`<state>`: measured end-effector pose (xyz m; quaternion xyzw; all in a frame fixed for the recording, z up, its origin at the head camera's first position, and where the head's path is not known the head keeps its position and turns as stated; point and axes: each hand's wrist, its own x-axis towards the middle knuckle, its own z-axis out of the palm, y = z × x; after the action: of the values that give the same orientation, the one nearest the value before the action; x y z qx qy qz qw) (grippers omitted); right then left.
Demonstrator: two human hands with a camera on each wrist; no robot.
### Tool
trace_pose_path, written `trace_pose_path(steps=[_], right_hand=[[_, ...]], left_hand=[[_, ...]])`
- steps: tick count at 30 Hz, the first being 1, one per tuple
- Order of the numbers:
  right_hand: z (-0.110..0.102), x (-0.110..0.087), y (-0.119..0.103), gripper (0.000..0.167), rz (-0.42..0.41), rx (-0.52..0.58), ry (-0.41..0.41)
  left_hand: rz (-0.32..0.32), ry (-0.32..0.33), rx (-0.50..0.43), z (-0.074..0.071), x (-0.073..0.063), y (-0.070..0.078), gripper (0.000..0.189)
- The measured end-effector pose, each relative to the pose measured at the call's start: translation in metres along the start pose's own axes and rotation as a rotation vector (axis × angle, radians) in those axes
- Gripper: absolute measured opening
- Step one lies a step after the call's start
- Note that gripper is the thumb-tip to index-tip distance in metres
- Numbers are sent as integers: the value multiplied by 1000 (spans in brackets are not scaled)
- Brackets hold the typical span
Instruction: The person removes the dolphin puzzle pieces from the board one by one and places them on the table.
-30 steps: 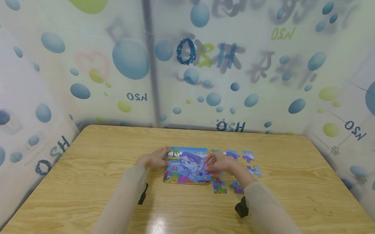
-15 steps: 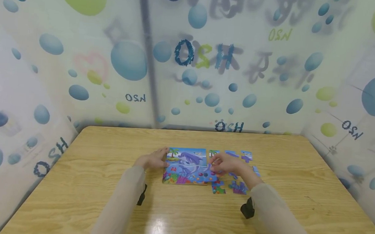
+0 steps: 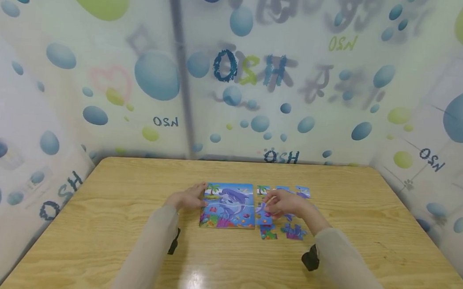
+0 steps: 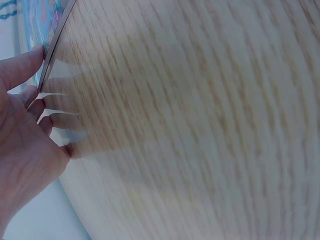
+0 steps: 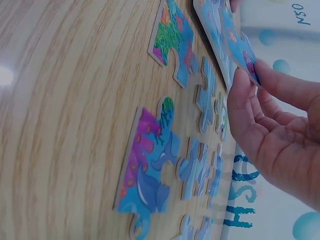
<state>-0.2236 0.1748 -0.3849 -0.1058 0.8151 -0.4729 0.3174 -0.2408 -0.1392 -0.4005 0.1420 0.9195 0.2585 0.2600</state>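
A flat puzzle board (image 3: 227,206) with a dolphin and palm tree picture lies mid-table. My left hand (image 3: 188,198) rests at its left edge, thumb and fingertips touching the rim; the left wrist view shows this hand (image 4: 25,115) at the board's edge. Just right of the board, my right hand (image 3: 285,203) pinches a blue puzzle piece (image 3: 264,218) between thumb and fingers. Up close in the right wrist view, that piece (image 5: 237,42) is tilted and overlaps the board (image 5: 212,30). Part of it is hidden by the fingers.
Several loose puzzle pieces lie right of the board, among them a coral piece (image 3: 268,233), a purple and blue piece (image 3: 294,231) and a palm tree piece (image 3: 262,189). The wooden table (image 3: 224,268) ends at a printed fabric wall (image 3: 241,118).
My right hand has moved right with the puzzle piece, from over the board's right side to beside it. My left hand stays at the board's left edge.
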Motion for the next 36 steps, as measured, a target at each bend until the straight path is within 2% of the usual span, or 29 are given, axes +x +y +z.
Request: trace_pose_path(steps=[7, 14, 26, 36], right_hand=[[-6, -5, 5, 22, -14, -20, -3], [-11, -10, 8, 23, 10, 35, 1], [-20, -19, 18, 32, -5, 39, 16], [-31, -28, 27, 27, -7, 25, 5]], left_hand=[[10, -2, -26, 0, 1, -2, 67], [3, 3, -25, 1, 3, -5, 68], [0, 4, -25, 1, 2, -4, 67], [7, 6, -25, 2, 2, -5, 67]])
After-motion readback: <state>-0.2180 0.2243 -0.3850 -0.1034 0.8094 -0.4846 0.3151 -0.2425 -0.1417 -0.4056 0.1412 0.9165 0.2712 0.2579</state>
